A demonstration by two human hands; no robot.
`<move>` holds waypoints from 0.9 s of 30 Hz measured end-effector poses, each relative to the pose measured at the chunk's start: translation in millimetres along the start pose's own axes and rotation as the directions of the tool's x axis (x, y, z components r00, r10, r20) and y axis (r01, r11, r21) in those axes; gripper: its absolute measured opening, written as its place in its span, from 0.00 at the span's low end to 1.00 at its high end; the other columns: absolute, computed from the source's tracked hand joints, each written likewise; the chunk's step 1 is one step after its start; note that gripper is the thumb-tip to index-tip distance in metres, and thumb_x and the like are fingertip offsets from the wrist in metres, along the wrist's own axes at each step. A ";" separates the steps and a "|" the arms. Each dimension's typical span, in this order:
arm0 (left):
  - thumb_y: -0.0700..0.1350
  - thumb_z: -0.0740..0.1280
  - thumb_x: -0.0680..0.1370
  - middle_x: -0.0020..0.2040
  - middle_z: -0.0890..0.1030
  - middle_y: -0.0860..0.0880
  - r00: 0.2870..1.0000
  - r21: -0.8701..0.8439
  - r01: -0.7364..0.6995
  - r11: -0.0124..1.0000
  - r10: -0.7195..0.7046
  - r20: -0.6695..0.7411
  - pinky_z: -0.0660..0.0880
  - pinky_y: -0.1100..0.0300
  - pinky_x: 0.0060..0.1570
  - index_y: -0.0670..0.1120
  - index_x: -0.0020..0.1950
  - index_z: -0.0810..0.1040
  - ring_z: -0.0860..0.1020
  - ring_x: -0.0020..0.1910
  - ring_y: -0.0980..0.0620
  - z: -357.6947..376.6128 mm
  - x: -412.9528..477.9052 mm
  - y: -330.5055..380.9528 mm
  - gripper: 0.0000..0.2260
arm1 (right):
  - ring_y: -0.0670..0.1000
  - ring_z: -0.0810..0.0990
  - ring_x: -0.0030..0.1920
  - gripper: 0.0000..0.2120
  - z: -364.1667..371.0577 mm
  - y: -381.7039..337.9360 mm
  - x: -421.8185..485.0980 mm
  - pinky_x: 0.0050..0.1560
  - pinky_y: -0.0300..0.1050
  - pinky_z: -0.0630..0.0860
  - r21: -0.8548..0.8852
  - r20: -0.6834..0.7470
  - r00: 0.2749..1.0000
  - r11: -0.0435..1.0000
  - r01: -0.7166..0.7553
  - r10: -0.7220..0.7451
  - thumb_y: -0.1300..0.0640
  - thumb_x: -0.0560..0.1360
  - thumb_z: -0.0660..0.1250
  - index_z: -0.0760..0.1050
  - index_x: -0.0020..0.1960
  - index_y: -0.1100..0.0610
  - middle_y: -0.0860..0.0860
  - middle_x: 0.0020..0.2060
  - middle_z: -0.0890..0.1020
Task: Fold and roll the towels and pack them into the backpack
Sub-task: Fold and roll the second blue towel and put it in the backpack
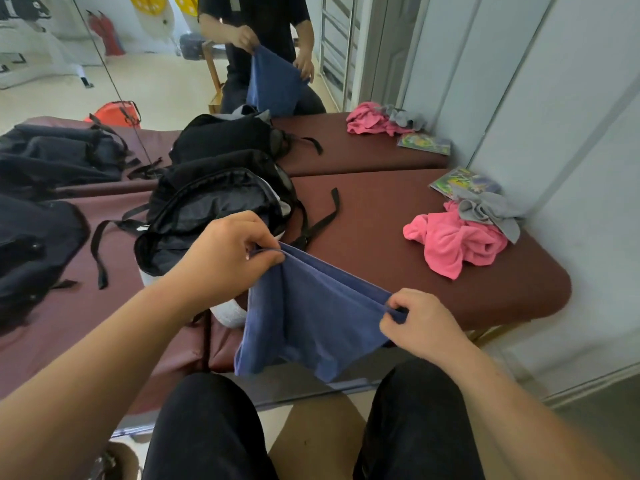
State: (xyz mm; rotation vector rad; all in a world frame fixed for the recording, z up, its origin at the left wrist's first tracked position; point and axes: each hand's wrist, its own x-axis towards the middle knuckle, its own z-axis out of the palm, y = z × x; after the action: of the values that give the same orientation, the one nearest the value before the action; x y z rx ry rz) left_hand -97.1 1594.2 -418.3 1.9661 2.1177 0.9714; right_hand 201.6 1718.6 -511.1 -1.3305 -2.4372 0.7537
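Left hand (228,254) pinches one top corner of the blue towel (311,317), right hand (419,323) pinches the other, cloth hanging mid-frame above the knees. Folding looks underway; next, bring corners together evenly. Black backpack (214,209) gapes open upper left; pink towel (453,244) and grey towel (488,209) wait right.

The one camera sits on the person's head and looks forward and down (the wide lens bends the edges). The left hand (228,258) and right hand (422,327) are very near it. The table (381,220) lies just past them, with a mirror (166,84) behind, facing back at it.
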 end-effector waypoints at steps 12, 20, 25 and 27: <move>0.46 0.82 0.68 0.35 0.82 0.55 0.956 0.038 0.292 0.956 -0.293 0.022 0.76 0.60 0.39 0.51 0.36 0.82 0.79 0.36 0.58 4.0 -18.5 -25.8 0.09 | 0.40 0.81 0.39 0.08 -28.9 27.5 13.3 0.42 0.32 0.76 0.545 -0.132 0.975 0.835 -0.077 0.176 0.62 0.75 0.76 0.86 0.45 0.50 0.42 0.39 0.87; 0.42 0.82 0.68 0.31 0.82 0.56 0.934 -0.027 0.351 0.936 -0.348 0.078 0.71 0.72 0.33 0.54 0.36 0.83 0.79 0.31 0.62 -1.3 -26.2 -29.7 0.10 | 0.44 0.82 0.40 0.12 -55.3 29.7 20.5 0.47 0.38 0.79 0.591 -0.136 0.977 0.805 -0.052 0.164 0.67 0.73 0.76 0.87 0.45 0.50 0.51 0.42 0.89; 0.39 0.81 0.68 0.34 0.83 0.50 0.924 -0.071 0.367 0.927 -0.355 0.143 0.72 0.72 0.31 0.49 0.41 0.81 0.77 0.28 0.59 0.0 -32.2 -23.6 0.11 | 0.39 0.81 0.31 0.15 -65.0 26.6 19.3 0.37 0.35 0.77 0.545 -0.136 0.975 0.835 -0.074 0.175 0.66 0.75 0.74 0.83 0.56 0.49 0.48 0.43 0.88; 0.40 0.81 0.70 0.38 0.84 0.50 0.909 -0.112 0.391 0.914 -0.364 0.201 0.76 0.67 0.37 0.52 0.47 0.81 0.81 0.34 0.54 -1.8 -29.9 -25.0 0.13 | 0.46 0.83 0.32 0.10 -68.4 27.4 22.4 0.35 0.37 0.80 0.592 -0.135 0.967 0.800 -0.097 0.218 0.67 0.77 0.73 0.85 0.52 0.53 0.52 0.43 0.88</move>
State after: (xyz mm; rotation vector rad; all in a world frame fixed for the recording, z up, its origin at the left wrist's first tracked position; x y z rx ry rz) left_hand -114.6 1566.7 -439.8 1.4349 2.1418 0.8210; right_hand 240.1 1771.1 -470.0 -1.2792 -1.7349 1.2238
